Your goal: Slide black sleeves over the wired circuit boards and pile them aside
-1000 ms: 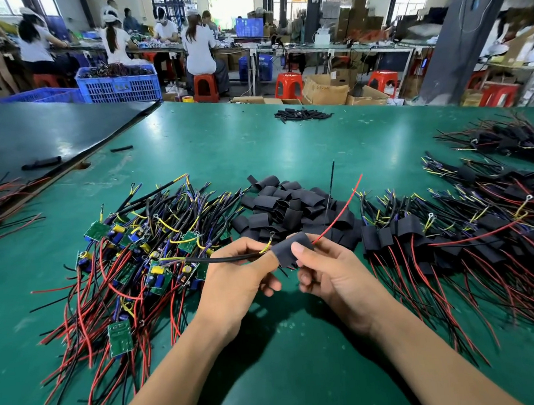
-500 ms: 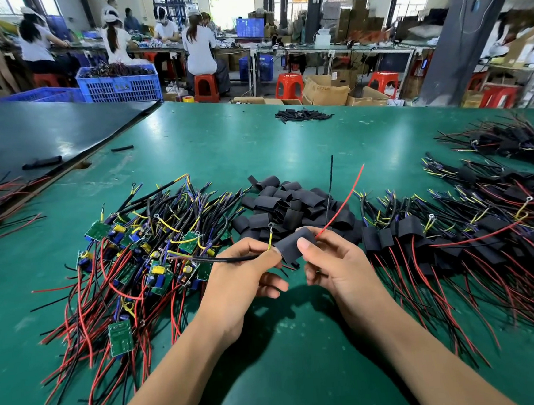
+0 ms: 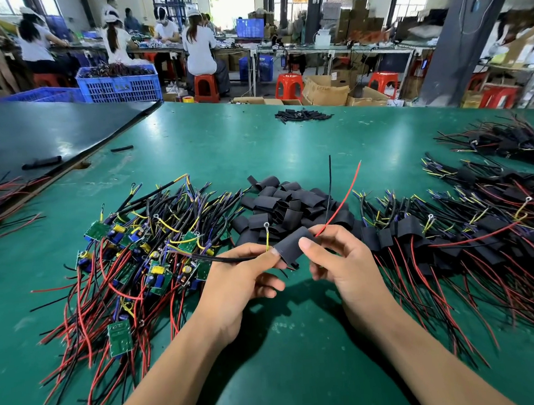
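Note:
Both hands hold one black sleeve (image 3: 291, 246) above the green table (image 3: 305, 375). My left hand (image 3: 236, 281) pinches its left end together with a black cable and a yellow ring-terminal wire (image 3: 267, 236). My right hand (image 3: 341, 266) pinches the sleeve's right end, where a red wire (image 3: 342, 201) and a thin black wire stick up and out. The board inside the sleeve is hidden. A heap of bare green circuit boards with wires (image 3: 142, 263) lies to the left. Loose empty sleeves (image 3: 288, 205) are piled behind the hands.
Sleeved boards with wires (image 3: 473, 237) are heaped at the right, with more (image 3: 504, 145) further back right. A small pile of black tubes (image 3: 302, 115) lies near the far edge. A dark mat (image 3: 30, 134) covers the left. People work at benches beyond.
The sleeve and both hands have risen slightly. The yellow ring-terminal wire now stands up more clearly at the sleeve's left end, and the red and black wires point more upright.

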The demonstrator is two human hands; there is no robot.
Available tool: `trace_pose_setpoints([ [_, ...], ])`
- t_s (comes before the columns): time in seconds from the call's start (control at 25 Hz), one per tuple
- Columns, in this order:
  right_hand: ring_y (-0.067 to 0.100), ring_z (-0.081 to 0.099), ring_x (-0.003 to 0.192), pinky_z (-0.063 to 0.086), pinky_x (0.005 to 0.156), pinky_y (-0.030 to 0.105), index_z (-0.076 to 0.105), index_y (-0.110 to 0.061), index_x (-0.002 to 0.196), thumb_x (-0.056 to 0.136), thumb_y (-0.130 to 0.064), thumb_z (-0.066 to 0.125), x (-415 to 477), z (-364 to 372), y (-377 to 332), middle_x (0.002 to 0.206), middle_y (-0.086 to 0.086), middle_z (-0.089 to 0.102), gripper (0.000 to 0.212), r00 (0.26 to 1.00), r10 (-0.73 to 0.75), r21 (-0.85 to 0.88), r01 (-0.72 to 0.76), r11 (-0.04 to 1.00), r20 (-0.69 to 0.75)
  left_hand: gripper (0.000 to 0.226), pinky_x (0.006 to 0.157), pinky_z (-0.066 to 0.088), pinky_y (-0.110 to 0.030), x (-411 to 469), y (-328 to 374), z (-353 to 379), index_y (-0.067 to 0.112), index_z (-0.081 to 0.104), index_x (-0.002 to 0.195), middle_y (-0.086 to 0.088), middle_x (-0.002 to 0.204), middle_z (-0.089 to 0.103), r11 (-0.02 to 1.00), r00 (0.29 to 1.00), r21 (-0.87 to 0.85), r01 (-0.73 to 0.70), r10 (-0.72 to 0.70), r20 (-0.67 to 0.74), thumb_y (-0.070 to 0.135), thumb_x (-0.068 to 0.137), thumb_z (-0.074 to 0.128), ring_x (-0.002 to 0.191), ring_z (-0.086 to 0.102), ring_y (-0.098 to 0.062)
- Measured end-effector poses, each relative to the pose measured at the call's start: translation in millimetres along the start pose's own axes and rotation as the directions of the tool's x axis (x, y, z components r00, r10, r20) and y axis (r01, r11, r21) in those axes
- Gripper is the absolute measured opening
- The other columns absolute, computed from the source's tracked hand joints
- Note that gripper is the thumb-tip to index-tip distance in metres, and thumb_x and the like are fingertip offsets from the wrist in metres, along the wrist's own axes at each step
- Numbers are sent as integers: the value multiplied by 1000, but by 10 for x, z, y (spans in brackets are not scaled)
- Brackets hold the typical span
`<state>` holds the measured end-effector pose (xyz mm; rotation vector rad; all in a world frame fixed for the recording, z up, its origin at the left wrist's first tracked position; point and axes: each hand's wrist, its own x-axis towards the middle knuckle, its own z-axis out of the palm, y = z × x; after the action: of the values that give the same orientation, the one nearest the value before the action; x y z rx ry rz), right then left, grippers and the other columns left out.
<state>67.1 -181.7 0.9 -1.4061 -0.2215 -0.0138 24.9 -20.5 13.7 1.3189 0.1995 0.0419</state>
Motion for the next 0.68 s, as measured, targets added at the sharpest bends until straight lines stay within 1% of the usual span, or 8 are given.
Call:
trace_pose_setpoints([
  [0.08, 13, 56, 54, 48, 53, 23, 71, -28, 83, 87, -10, 75, 2, 2, 6, 77, -5, 67, 18, 1000, 1, 1, -1, 1000, -1, 8, 49, 46, -23, 5, -4, -8, 2, 70, 89, -12, 81, 72, 1000, 1000, -3, 5, -5, -4, 7, 92, 65, 52, 60, -21],
  [0.2, 14, 58, 55, 49, 53, 23, 69, -24, 87, 88, -10, 72, 6, -7, 10, 76, -4, 69, 14, 1000, 23, 20, -23, 1000, 10, 9, 51, 47, -24, 7, -9, -29, 0, 71, 92, -13, 83, 73, 1000, 1000, -4, 13, -13, 16, 8, 92, 65, 55, 61, -21],
  [0.36, 13, 54, 55, 47, 53, 22, 70, -18, 89, 88, -11, 71, 31, -50, -18, 71, -5, 66, 7, 995, 91, 87, -93, 992, 33, 12, 53, 47, -24, 17, -9, -36, 0, 71, 99, -12, 82, 73, 999, 998, 2, 38, -38, 47, 8, 92, 65, 56, 61, -19],
  [0.52, 10, 50, 53, 46, 51, 21, 70, -17, 86, 90, -12, 69, 34, -44, -18, 67, -6, 61, 7, 989, 143, 144, -145, 979, 20, 14, 52, 47, -25, 28, -13, -35, -1, 68, 104, -14, 80, 72, 997, 997, -36, 69, -67, 45, 6, 92, 64, 54, 61, -20],
  [0.6, 10, 50, 52, 46, 51, 21, 70, -17, 85, 90, -12, 69, 27, -23, -12, 66, -6, 61, 7, 990, 144, 150, -143, 978, 3, 14, 52, 48, -25, 28, -11, -34, 1, 68, 105, -13, 80, 71, 996, 997, -57, 63, -60, 43, 7, 93, 63, 54, 62, -21],
  [0.68, 12, 51, 52, 47, 51, 21, 69, -18, 84, 90, -13, 69, 19, -8, 0, 67, -5, 61, 8, 990, 139, 151, -135, 979, -17, 9, 51, 47, -25, 22, -2, -26, 8, 68, 100, -12, 80, 70, 997, 999, -66, 40, -38, 38, 11, 92, 66, 54, 62, -22],
])
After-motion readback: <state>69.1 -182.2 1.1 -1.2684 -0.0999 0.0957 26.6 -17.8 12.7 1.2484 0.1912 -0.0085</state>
